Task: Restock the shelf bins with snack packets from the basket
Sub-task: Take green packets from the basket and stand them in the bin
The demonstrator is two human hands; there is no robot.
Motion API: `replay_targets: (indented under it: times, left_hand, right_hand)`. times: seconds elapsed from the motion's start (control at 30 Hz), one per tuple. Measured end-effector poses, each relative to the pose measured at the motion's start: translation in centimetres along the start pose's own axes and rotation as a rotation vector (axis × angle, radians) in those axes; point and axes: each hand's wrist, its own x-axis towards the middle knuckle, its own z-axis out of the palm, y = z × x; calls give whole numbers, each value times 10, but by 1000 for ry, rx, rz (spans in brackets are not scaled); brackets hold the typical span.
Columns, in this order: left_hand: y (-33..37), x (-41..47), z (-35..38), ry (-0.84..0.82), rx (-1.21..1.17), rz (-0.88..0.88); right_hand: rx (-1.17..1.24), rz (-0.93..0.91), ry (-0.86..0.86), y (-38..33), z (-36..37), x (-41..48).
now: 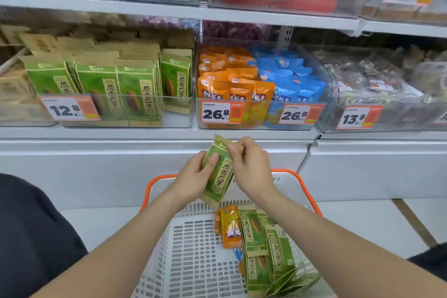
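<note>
A green and tan snack packet (221, 172) is held upright above the basket, below the shelf edge. My left hand (193, 178) grips its left side, thumb across the front. My right hand (250, 167) pinches its top right corner. Under my arms sits a white basket with an orange rim (191, 249); on its right side lie several more green packets (261, 244) and an orange packet (231, 226). On the shelf ahead, a clear bin (116, 113) at left holds upright green packets of the same kind.
A clear bin (261, 126) to the right holds orange and blue packets, with 26.8 price tags. Further right stands a bin of dark wrapped snacks (387, 84). More bins fill the shelf above. A white cabinet front (96, 167) runs below the shelf. Dark clothing shows at lower left.
</note>
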Motion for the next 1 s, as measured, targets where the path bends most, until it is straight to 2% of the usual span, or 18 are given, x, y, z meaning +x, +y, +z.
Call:
replay_targets:
  times: [0.13, 0.3, 0.5, 0.7, 0.77, 0.93, 1.0]
  left_hand:
    - [34, 5, -11, 239, 56, 201]
    - [85, 15, -35, 476, 23, 334]
    - [130, 25, -52, 563, -49, 391]
    - [154, 38, -65, 636, -50, 403]
    - [162, 45, -73, 657, 29, 403]
    - [191, 58, -101, 672, 478, 396]
    - [198, 62, -116, 684, 570, 381]
  right_hand:
    - [4, -148, -80, -36, -6, 14]
    - [100, -329, -182, -90, -11, 29]
    - [196, -290, -92, -124, -7, 57]
    - [120, -362, -138, -142, -11, 92]
    - [86, -386, -124, -147, -13, 102]
    - [-19, -474, -55, -163, -15, 123]
    - [-63, -502, -54, -169, -13, 133]
